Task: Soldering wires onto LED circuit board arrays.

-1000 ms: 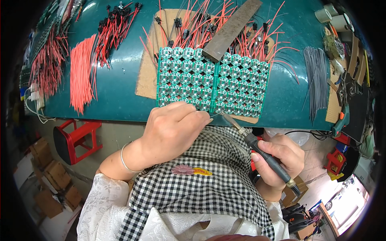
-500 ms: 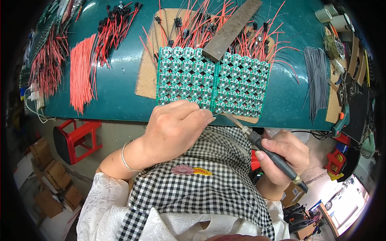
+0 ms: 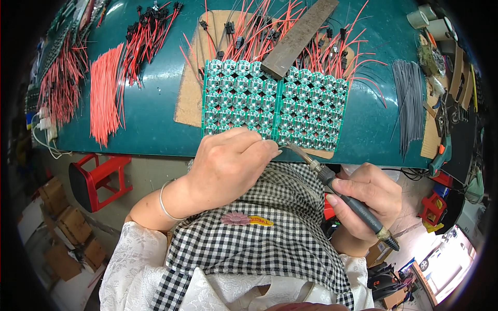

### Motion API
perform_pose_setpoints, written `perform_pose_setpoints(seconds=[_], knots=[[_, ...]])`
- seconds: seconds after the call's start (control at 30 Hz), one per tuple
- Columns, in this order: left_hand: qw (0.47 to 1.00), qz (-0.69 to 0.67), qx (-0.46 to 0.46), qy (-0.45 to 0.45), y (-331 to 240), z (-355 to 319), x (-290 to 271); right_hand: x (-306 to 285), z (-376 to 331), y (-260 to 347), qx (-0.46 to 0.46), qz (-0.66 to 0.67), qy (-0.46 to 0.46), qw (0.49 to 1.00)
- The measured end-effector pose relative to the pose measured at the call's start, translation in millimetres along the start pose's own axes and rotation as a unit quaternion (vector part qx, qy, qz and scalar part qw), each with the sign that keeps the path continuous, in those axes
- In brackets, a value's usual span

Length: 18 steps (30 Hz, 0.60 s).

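My right hand is wrapped round a soldering iron, its metal tip at the near edge of a green circuit board panel. The panel carries rows of small round boards. My left hand is closed in a pinch just left of the tip, over the panel's near edge. A thin wire shows at its fingertips; the rest of it is hidden. Across the panel's far edge lies a flat metal bar, over red and black wires with black connectors.
A brown board lies under the panel on the green table. To the left are red wires and connector leads; dark grey wires lie right. Tape rolls stand far right. A red stool is below the table.
My left hand has shifted slightly right. The soldering iron's tip has moved a little left and up, staying close to the left fingertips. The panel has not moved.
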<state>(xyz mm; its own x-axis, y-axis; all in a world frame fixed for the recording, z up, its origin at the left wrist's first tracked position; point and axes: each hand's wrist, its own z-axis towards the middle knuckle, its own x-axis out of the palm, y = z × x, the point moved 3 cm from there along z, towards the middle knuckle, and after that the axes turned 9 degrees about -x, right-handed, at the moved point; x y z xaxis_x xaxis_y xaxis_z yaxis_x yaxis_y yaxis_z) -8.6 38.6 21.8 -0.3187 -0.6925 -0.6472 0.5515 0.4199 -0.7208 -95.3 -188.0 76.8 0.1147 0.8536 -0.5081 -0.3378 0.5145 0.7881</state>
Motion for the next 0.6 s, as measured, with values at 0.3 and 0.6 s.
perform_pose_setpoints(seconds=[0.3,0.6], knots=[[0.999,-0.028,-0.011,-0.042,-2.0,-5.5,-16.6,-12.1,-22.8,-3.2,-0.035,0.028,-0.09,0.995],[1.0,0.016,0.004,-0.025,5.3,-17.1,-20.3,20.9,-29.5,14.5,-0.101,-0.046,-0.023,0.994]])
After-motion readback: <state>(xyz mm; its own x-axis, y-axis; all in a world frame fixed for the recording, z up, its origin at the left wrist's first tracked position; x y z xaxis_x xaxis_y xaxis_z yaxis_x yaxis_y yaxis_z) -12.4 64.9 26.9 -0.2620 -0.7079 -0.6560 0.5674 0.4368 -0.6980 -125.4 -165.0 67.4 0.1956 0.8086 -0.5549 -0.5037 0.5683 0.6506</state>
